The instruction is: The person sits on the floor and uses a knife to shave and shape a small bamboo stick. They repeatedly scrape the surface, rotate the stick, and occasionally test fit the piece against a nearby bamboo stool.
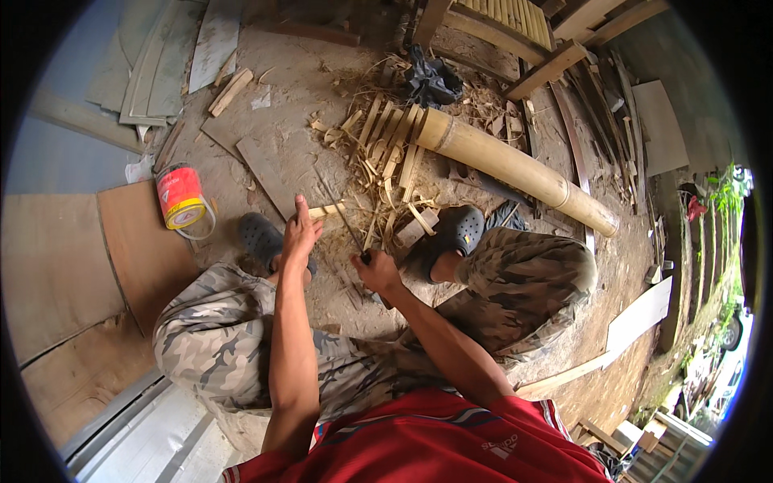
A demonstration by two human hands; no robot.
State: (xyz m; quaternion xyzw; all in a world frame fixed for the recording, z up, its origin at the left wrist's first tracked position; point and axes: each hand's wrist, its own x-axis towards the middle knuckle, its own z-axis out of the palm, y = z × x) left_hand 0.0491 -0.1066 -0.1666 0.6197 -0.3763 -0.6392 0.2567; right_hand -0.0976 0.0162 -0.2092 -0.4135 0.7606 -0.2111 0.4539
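Bucket [179, 196], red and yellow, on the floor [282, 121]; far side hidden. Left shoe [259, 241], dark, partly covered by left arm and hand. Left hand [300, 235]: fingers curled, thumb raised, holding one end of a pale strip [326, 211]; gripped end concealed. Strip: juts rightward from left hand, ahead and left of right hand, reaching the knife blade; contact cannot be told. Knife [339, 207]: long, thin, blade slanting up-left. Right hand [376, 271]: closed around knife's dark handle, mostly covered. Slats [411, 165]: heap beyond both hands, lower pieces obscured by shavings. Bamboo pole [507, 167]: thick, lying aslant, farther right.
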